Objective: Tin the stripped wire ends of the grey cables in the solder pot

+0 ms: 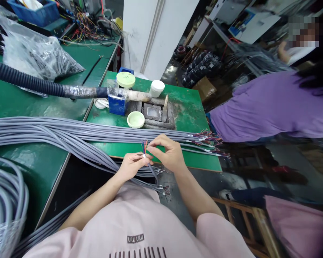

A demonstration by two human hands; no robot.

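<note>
My left hand is closed around the end of a grey cable, just below a white band at the end of its jacket. Thin coloured wires, blue, red and orange among them, fan upward from that end, and a few dark ones point left. My right hand comes in from the right, its thumb and forefinger pinched together at the edge of the wires. What exactly lies between those fingertips is too small to make out. Behind both hands, a thick bundle of grey cables crosses the green table, its stripped coloured ends at the right.
A solder pot sits behind the bundle, near a pale green dish, a white jar and a black extraction hose. Coiled cable lies at left. At right are a person in purple and a wooden stool.
</note>
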